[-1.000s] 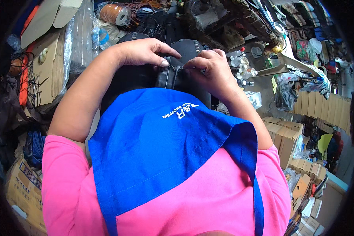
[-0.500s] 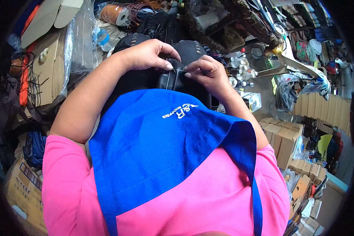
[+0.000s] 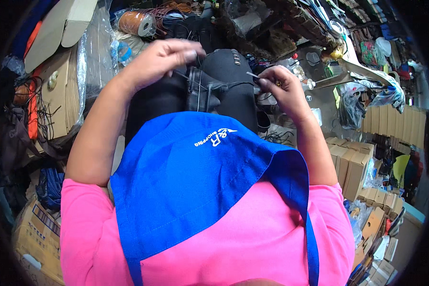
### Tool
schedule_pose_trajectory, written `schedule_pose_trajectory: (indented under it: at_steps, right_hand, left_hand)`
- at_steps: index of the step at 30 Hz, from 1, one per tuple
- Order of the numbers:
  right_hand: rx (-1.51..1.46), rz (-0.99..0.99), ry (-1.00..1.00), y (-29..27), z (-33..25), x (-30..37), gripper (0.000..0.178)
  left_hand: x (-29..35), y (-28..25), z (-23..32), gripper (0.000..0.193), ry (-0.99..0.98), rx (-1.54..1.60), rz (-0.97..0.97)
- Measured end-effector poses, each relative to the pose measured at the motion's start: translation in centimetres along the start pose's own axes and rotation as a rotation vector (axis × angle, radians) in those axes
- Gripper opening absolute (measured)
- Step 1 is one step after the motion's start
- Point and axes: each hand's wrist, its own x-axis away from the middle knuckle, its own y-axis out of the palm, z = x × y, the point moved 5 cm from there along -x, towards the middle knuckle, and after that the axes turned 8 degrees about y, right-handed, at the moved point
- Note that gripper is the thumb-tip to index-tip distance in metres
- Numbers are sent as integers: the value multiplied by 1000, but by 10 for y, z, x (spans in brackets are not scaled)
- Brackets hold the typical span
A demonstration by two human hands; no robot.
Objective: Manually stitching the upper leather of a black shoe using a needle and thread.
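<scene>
A black leather piece (image 3: 203,90) rests on my lap between my black-clad thighs, with a seam or fold standing up along it. My right hand (image 3: 283,88) is off to its right, pinching a thin, pale metal sliver (image 3: 252,75) that looks like a needle or small blade. Between the leather and this hand runs a dark thread (image 3: 236,85) across my thigh. To the upper left of the leather, above the other thigh, is my left hand (image 3: 164,59). Motion blurs its fingers; whether they grip anything cannot be made out.
An orange spool (image 3: 134,23) and a plastic bottle (image 3: 124,51) lie beyond my left arm. Flat cardboard (image 3: 64,81) leans at the left. Small bottles (image 3: 298,71) stand past my right hand, and stacked boxes (image 3: 350,162) are further right.
My hands were close together over the leather; they have drawn apart, left to the left, right to the right. The thread now stretches toward the right hand.
</scene>
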Motion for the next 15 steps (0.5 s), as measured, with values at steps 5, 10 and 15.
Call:
schedule_pose_trajectory:
  at_steps: [5, 10, 15]
  right_hand:
    - [-110, 5, -2, 15, 19, -5, 13]
    - [-68, 62, -109, 30, 12, -7, 22]
    - [53, 1, -70, 38, 7, -4, 21]
  left_hand:
    - [7, 24, 69, 6, 643, -910, 299]
    - [6, 123, 59, 13, 555, -1187, -595]
    - [-4, 136, 55, 14, 475, -1402, -811]
